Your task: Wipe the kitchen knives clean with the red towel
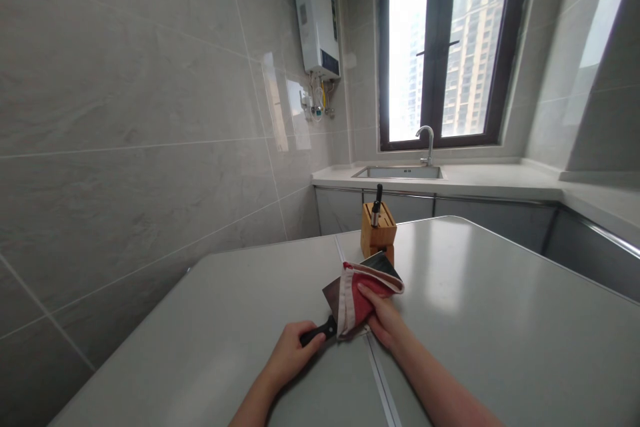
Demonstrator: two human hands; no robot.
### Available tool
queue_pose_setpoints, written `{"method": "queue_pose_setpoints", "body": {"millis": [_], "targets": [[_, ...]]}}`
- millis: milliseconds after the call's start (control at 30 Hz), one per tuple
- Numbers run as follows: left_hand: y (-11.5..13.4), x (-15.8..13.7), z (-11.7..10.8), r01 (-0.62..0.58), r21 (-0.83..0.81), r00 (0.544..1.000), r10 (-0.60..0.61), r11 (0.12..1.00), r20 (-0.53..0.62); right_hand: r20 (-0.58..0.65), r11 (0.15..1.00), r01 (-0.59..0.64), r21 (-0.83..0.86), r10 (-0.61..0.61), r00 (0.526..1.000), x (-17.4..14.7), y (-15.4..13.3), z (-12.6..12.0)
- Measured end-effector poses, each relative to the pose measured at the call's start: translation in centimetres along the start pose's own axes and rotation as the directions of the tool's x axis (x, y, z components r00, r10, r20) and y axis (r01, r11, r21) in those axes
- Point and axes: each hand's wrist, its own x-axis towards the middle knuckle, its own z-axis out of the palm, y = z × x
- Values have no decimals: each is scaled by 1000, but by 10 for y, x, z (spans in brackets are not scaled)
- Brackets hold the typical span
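My left hand [294, 355] is wrapped round the black handle of a cleaver [332, 293], low over the table. The cleaver's broad dark blade points away and to the right, and much of it is hidden under a cloth. That red cloth [364, 295] with a pale border is folded over the blade. My right hand [384, 312] grips the cloth against the blade, thumb on top and fingers underneath. Just beyond the blade stands a wooden knife block [379, 232], with a black-handled tool [377, 205] standing in its top.
The grey-white table [240, 320] has a metal seam [381, 380] running through it. Behind it are a counter [493, 177] with a sink [400, 172] and a tap [427, 143], below a window. A water heater [317, 17] hangs on the tiled wall.
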Motion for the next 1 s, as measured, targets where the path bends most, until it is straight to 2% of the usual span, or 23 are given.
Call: {"method": "queue_pose_setpoints", "body": {"millis": [200, 367, 633, 1000], "targets": [[0, 0, 0, 4, 6, 1000, -4, 1000, 6, -72, 998, 5, 65, -1, 997, 10, -11, -9], [0, 0, 1, 3, 18, 1000, -3, 1000, 12, -180, 993, 37, 108, -17, 984, 16, -21, -14], [0, 0, 0, 8, 15, 1000, -8, 1000, 13, -85, 991, 47, 127, -37, 996, 17, -24, -14], [-2, 0, 1, 2, -8, 1000, -2, 1000, 4, -146, 995, 36, 88, -23, 989, 19, -17, -19]]}}
